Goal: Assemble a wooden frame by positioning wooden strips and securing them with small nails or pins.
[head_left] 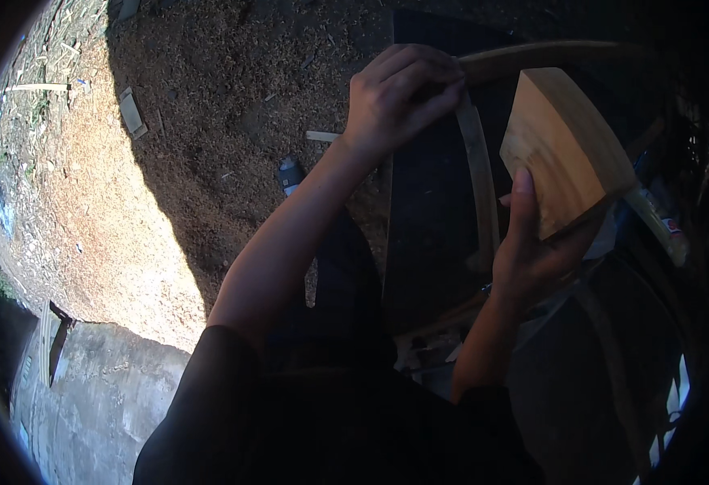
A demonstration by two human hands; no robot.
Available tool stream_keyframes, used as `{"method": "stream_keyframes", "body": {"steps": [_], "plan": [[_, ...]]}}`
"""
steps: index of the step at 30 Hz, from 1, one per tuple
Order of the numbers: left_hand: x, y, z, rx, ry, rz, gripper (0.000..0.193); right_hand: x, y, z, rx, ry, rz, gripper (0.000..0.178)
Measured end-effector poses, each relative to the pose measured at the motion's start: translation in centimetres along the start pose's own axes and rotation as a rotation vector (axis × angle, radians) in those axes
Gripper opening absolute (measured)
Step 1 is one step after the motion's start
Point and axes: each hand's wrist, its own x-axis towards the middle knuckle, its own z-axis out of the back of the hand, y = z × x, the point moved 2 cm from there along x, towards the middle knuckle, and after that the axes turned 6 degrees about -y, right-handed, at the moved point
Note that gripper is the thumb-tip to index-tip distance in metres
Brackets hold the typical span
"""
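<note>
My right hand (536, 255) grips a thick, pale wooden block (565, 149) from below, with the thumb laid on its broad face. The block is tilted and has a curved upper edge with visible grain. Farther up and to the left, my left hand (403, 93) is closed, its fingers pinching the corner of a thin wooden frame (477, 174). One strip of that frame runs down toward me and another (548, 55) stretches off to the right behind the block. The fingertips hide the corner itself.
A dark panel (427, 210) lies under the frame. Wood shavings (112, 210) and scraps (132, 113) cover the ground to the left, partly sunlit. A dark bottle-like object (290, 174) lies beyond my left forearm. Grey concrete (120, 380) is at lower left; a plastic bottle (662, 222) is at right.
</note>
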Motion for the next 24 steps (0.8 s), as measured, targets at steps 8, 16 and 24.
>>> {"method": "stream_keyframes", "body": {"steps": [8,16,24], "plan": [[-0.6,0.2,0.0,0.02,-0.022,0.0,0.016,0.7,-0.5,-1.2,-0.018,0.201,0.026,0.064],[-0.6,0.4,0.0,0.028,-0.014,-0.002,0.016,0.4,-1.8,-1.7,-0.094,0.214,0.176,0.059],[-0.5,-0.1,0.3,0.03,0.003,0.091,0.014,0.6,-1.4,-1.2,-0.19,0.287,0.138,0.055]]}}
